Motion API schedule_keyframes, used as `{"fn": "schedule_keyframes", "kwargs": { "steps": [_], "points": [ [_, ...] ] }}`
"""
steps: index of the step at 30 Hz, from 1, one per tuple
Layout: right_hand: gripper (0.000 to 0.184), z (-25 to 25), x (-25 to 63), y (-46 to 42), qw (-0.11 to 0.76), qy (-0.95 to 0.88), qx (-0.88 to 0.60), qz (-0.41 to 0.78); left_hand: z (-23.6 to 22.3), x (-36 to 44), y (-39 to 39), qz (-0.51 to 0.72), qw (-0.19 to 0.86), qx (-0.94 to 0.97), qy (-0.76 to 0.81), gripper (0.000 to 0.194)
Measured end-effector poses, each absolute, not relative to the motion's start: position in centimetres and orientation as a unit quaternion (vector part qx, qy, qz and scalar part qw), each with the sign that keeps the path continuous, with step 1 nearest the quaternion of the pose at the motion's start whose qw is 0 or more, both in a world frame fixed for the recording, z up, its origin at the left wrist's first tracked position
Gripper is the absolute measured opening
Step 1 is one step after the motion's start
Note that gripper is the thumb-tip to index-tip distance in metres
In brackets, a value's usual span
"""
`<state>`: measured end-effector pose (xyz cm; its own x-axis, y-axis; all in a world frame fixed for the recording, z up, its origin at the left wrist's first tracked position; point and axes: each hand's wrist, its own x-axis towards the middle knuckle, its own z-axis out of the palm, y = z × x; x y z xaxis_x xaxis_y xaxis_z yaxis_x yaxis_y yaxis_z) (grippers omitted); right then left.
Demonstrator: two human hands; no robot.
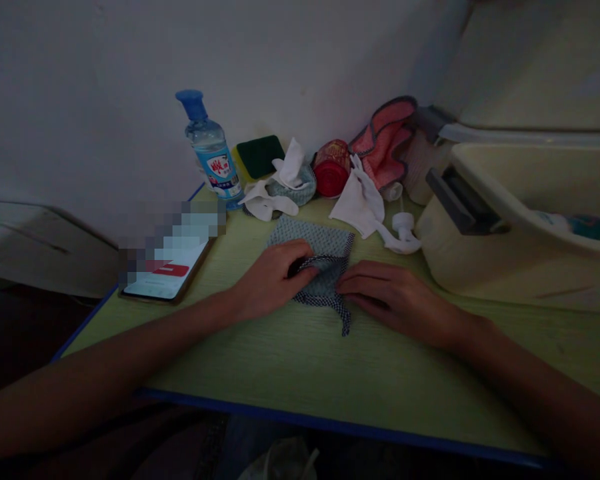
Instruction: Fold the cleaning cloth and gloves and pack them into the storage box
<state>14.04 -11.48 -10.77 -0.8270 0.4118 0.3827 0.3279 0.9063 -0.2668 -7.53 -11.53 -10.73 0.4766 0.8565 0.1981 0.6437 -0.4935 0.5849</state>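
Note:
A grey-blue cleaning cloth (310,232) with a black-and-white checked edging lies partly folded on the light green table (300,373). My left hand (275,273) grips the cloth from the left, its thumb and fingers closed around the edged fold. From the right, my right hand (385,293) pinches the cloth's right side, fingertips pressed together at the edge. One edged strip of the cloth hangs toward me just left of the right hand. The parts of the cloth under the fingers are hidden.
Along the wall stand a blue-capped bottle (217,160), a green-yellow sponge (260,158), a red jar (331,177) on its side, crumpled white tissues (363,203), a pink cloth (387,147) and a white pump head (403,227). A phone (173,260) lies left; a cream bin (455,267) is right.

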Motion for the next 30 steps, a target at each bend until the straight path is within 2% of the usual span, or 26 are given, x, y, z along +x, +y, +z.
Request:
{"fn": "schedule_keyframes", "kwargs": {
  "steps": [7,10,23,30],
  "points": [
    [0.017,-11.0,14.0,-11.4,0.233,-0.952,-0.179,0.081,-11.0,-8.0,-10.5,0.270,0.376,0.759,0.458,0.021],
    [0.021,-10.8,14.0,-11.6,0.227,-0.954,-0.181,0.070,-11.2,-8.2,-10.1,0.293,0.412,0.731,0.458,0.023],
    [0.033,-10.6,13.9,-12.0,0.214,-0.957,-0.192,0.045,-11.3,-8.3,-10.0,0.299,0.428,0.714,0.466,0.024],
    [0.020,-10.8,13.4,-11.8,0.235,-0.944,-0.190,0.133,-11.2,-8.2,-10.1,0.300,0.425,0.717,0.464,0.023]
  ]
}}
